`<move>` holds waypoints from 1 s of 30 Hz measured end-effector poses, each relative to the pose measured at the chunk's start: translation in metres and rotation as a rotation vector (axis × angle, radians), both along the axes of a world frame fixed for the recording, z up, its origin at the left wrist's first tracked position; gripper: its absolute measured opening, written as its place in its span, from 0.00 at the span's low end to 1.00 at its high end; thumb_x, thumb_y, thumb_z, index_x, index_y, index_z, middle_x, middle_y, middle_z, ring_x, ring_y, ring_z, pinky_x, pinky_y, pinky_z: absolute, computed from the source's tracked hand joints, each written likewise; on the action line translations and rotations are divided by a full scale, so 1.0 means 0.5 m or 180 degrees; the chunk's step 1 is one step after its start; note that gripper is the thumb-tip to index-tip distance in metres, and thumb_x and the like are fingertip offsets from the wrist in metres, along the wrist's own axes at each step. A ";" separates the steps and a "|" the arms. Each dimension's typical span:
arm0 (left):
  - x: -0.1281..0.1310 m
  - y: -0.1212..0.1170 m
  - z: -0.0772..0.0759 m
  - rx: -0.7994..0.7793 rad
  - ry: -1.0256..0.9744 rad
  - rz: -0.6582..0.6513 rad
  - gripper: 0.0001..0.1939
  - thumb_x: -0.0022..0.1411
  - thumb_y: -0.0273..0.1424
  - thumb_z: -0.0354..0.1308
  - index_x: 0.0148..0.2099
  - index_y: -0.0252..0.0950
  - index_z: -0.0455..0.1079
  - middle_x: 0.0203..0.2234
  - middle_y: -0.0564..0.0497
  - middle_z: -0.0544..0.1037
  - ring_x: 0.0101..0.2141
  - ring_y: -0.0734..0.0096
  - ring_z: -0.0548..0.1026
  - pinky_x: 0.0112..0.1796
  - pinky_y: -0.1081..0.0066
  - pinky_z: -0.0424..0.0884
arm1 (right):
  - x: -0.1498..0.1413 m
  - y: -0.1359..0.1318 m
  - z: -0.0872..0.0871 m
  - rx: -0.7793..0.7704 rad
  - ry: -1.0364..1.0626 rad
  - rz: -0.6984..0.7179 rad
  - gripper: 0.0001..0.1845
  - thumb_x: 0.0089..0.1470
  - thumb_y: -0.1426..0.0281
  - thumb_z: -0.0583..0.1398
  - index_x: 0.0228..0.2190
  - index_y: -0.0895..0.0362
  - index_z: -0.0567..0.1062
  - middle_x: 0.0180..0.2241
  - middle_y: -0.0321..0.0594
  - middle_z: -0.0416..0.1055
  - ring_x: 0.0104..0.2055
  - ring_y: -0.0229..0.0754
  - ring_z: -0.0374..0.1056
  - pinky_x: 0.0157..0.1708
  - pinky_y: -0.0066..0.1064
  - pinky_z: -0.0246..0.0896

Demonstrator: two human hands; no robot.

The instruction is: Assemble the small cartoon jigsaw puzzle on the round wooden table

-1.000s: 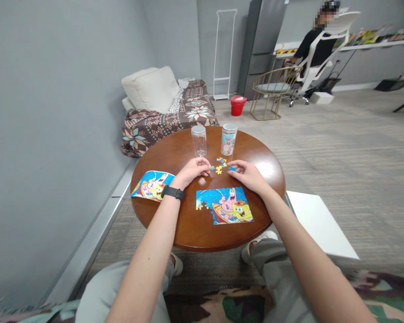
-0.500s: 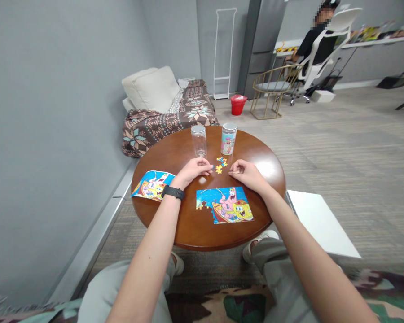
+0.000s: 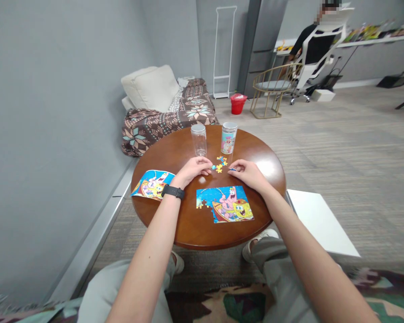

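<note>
My left hand, a dark watch on its wrist, is pinched at a light blue puzzle piece by its fingertips. Between thumb and fingers of my right hand is a blue puzzle piece, seen nearly edge-on. Several loose yellow and blue pieces lie on the table between the hands. Closer to me sits a partly assembled cartoon puzzle, with a gap at its lower left corner. A curled picture sheet of the same scene lies to the left, partly behind my left wrist.
On the round wooden table, a clear jar and a picture-covered jar stand behind the pieces. Beyond are a covered couch, a red bin and a wire chair. A person sits at the back right.
My right hand has turned its piece, so the blue side now shows. The left fingers have shifted slightly, baring more of the light blue piece. The seated person has moved left with the chair.
</note>
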State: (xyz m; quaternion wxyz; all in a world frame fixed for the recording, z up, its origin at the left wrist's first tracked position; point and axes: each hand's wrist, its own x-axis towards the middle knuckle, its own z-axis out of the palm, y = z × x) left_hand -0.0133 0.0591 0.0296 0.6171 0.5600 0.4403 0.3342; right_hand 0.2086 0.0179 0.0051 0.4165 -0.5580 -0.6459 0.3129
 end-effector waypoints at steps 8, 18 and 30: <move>-0.001 0.004 -0.004 -0.0019 0.0016 0.0019 0.06 0.56 0.26 0.65 0.33 0.30 0.71 0.20 0.52 0.76 0.23 0.79 0.73 0.29 0.77 0.69 | -0.002 0.001 -0.005 -0.0084 0.0345 0.0166 0.10 0.51 0.70 0.59 0.36 0.57 0.77 0.28 0.39 0.77 0.29 0.39 0.73 0.35 0.31 0.68; -0.001 0.000 -0.006 0.0041 -0.0146 0.0058 0.12 0.50 0.31 0.71 0.31 0.30 0.72 0.25 0.51 0.77 0.29 0.78 0.74 0.38 0.73 0.71 | 0.000 0.002 -0.002 0.0135 0.0089 0.0042 0.06 0.50 0.70 0.60 0.31 0.56 0.78 0.31 0.39 0.77 0.30 0.39 0.70 0.37 0.32 0.67; 0.001 0.002 -0.003 -0.0054 -0.0110 0.0046 0.07 0.55 0.25 0.66 0.32 0.31 0.70 0.21 0.52 0.76 0.25 0.79 0.74 0.32 0.76 0.71 | -0.006 -0.001 0.006 0.0030 0.0133 -0.0021 0.06 0.46 0.74 0.58 0.28 0.56 0.76 0.31 0.38 0.77 0.33 0.40 0.71 0.41 0.34 0.67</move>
